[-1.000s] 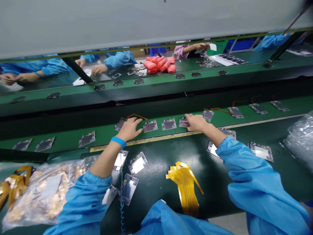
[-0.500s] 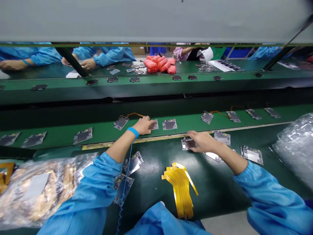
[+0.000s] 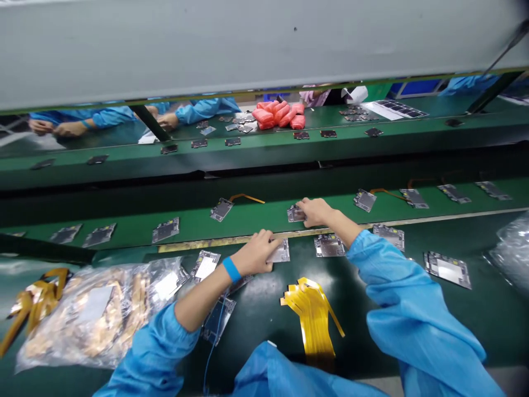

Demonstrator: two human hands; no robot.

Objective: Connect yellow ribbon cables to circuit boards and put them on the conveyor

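My left hand (image 3: 257, 252), with a blue wrist strap, is closed on a circuit board (image 3: 281, 251) at the front table, just below the ledge. Farther up, my right hand (image 3: 314, 212) grips the edge of another board (image 3: 295, 214) on the green belt. A third board (image 3: 329, 245) lies below my right forearm. Nearer my body is a fanned bundle of yellow flex strips (image 3: 314, 322). Left of my hands on the belt sits a board (image 3: 222, 209) with an orange flex strip.
A clear plastic bag of copper-coloured parts (image 3: 97, 309) lies at left, bubble wrap (image 3: 514, 248) at right. More boards line the green belt (image 3: 136, 220). Across it are red bundles (image 3: 278, 114) and other people's blue sleeves. A grey panel (image 3: 248, 49) hangs overhead.
My left hand has drawn back from the belt to the front table with a board. My right hand has moved from the table up to a board on the belt. The view has shifted.
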